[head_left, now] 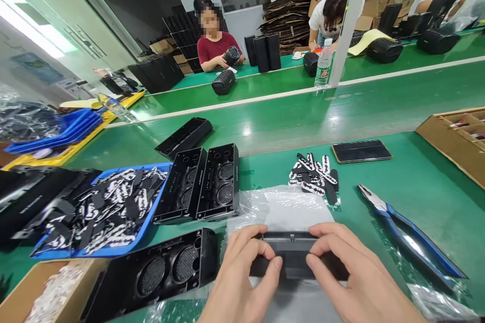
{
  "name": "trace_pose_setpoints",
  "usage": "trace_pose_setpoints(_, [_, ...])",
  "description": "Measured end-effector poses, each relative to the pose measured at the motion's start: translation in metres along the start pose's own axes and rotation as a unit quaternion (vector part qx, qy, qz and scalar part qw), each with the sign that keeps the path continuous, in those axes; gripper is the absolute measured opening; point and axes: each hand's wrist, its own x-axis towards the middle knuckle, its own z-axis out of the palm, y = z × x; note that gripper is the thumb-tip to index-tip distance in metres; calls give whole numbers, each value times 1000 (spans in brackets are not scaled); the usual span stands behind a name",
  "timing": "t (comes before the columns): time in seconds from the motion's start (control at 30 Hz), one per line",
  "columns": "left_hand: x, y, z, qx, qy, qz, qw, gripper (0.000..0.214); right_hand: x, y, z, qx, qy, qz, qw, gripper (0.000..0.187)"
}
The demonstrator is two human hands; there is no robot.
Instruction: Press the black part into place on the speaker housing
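— What's at nine o'clock?
— A blue tray (157,197) of strips, two speaker shells (200,189) beside it.
— And three o'clock?
— Pliers (401,232); a phone (361,151) at one, loose strips (314,174) near it.

A factory assembly line: long green benches (288,116), seated workers, rows of black speaker housings (217,184)
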Motion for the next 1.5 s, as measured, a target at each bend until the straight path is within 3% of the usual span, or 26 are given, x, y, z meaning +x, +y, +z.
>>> trace_pose_setpoints(0.17, [5,4,-5,-7,-40,-48,998,17,6,-15,-4,37,-51,59,996,21])
trace_pose_setpoints(0.37, [2,-2,2,-1,-2,-14,1000,18,8,-20,-3,93,-68,48,992,20])
trace_pose_setpoints(0.6, [1,0,5,11,28,-6,1000,11,7,-23,-6,79,-105,49,990,27])
trace_pose_setpoints(0.87, [-4,-5,8,-33,31,-10,999,9,12,-26,-9,111,-118,39,986,32])
trace_pose_setpoints(1.1, [-1,-1,8,-36,24,-14,999,8,22,-34,-13,102,-148,90,980,24])
trace_pose_setpoints(1.2, [2,0,0,-49,10,56,997,12,29,-30,-14,133,-135,78,979,15])
trace_pose_setpoints(1.3, [9,-1,-12,-34,-39,139,989,29,38,-22,-19,141,-158,32,977,26])
trace_pose_setpoints(1.4, [19,0,-20,-56,-76,128,987,27,46,-14,-27,117,-212,-51,969,24])
trace_pose_setpoints(1.5, [29,2,-22,-88,-75,108,987,22,51,-10,-31,83,-200,-108,970,20])
